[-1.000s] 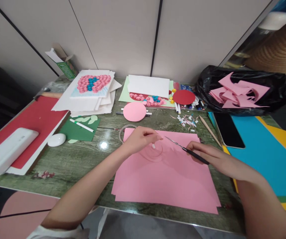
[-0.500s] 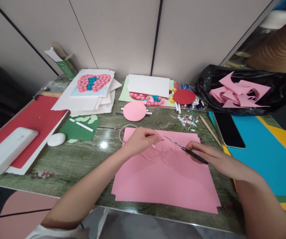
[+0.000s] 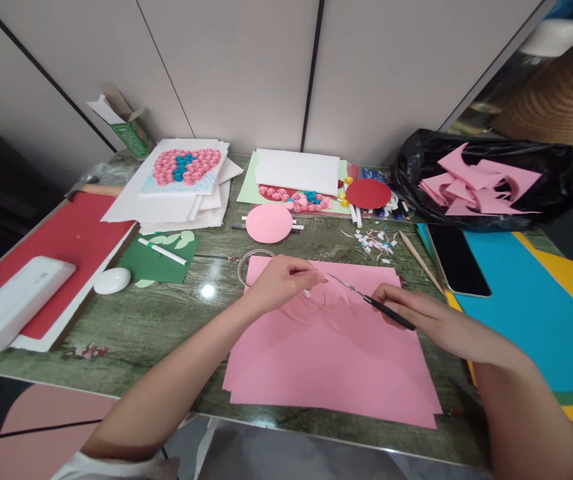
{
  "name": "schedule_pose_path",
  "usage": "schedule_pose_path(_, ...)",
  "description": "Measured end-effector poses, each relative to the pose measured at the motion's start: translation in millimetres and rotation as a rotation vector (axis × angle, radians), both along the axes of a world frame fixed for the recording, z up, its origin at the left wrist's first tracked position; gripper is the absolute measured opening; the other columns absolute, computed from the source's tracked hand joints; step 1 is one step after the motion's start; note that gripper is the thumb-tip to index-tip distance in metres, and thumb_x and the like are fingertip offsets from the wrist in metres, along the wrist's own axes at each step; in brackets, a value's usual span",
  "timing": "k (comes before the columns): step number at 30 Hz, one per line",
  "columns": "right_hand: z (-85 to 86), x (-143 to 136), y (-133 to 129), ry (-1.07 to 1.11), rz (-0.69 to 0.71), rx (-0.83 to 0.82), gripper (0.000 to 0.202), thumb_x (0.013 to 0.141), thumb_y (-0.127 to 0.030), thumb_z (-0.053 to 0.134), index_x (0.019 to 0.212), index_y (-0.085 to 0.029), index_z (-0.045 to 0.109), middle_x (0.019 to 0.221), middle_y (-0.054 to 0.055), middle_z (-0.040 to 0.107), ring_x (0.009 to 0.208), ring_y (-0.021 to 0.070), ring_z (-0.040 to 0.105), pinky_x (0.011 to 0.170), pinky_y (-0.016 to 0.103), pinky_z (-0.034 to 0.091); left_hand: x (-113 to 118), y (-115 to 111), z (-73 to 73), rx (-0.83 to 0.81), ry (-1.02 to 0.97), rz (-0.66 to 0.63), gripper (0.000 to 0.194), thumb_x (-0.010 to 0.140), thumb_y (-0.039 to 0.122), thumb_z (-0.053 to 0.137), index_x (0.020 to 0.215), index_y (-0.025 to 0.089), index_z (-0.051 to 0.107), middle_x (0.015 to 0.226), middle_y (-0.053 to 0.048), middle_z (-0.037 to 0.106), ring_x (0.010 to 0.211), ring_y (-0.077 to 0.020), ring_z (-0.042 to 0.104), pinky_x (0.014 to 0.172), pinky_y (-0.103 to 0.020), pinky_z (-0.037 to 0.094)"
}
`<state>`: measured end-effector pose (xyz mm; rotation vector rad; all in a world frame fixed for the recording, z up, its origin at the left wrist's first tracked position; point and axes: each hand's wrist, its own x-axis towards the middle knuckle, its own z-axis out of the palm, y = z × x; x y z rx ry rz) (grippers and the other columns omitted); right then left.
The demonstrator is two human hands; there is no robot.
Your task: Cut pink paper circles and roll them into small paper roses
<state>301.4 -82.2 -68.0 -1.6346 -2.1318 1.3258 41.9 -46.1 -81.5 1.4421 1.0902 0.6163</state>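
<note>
A pale panelled wall (image 3: 236,73) stood behind a green-patterned worktop (image 3: 131,333), where pink sheets (image 3: 326,367) lay stacked unevenly at the middle of the front edge. Over them, the right hand (image 3: 429,321) was wrapped around a black-handled metal tool (image 3: 390,313), its tip angled toward the left hand (image 3: 286,283). That one had thumb and forefinger pinched near the tip; whether they gripped the thin pink curl (image 3: 324,305) below could not be told.

A ring (image 3: 241,270) poked out at the sheets' far left corner. Beyond it a pink disc (image 3: 269,223) rested across some pens. Paper snippets (image 3: 375,244), a wooden stick (image 3: 420,261) and a phone (image 3: 459,261) lay toward the right edge, the phone partly on a blue sheet (image 3: 541,320). In the far right corner, a black bag (image 3: 561,180) held pink offcuts (image 3: 481,180); toward the far left corner, a rosette picture (image 3: 186,167) topped white sheets (image 3: 161,212).
</note>
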Motion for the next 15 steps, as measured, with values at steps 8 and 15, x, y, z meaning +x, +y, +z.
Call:
schedule_pose_path(8,-2.1,3,1,0.012,0.023,0.007,0.033,0.087,-0.05,0.042,0.1,-0.026,0.06,0.087,0.002,0.063,0.084,0.0209,0.056,0.071,0.029,0.046,-1,0,-0.6,0.003,0.005,-0.005,0.026,0.076,0.037,0.056,0.073,0.015,0.071,0.073,-0.004,0.066,0.066,-0.0132,0.054,0.058,-0.022,0.04)
schedule_pose_path(15,-10.2,11,6,0.072,-0.002,0.0,0.033,0.089,-0.051,0.039,0.097,-0.025,0.058,0.09,0.002,0.061,0.084,0.0185,0.055,0.073,0.028,0.044,-1,0,-1.9,-0.01,-0.028,0.009,0.024,0.076,0.034,0.058,0.068,0.014,0.07,0.074,-0.004,0.069,0.066,-0.013,0.057,0.06,-0.022,0.043)
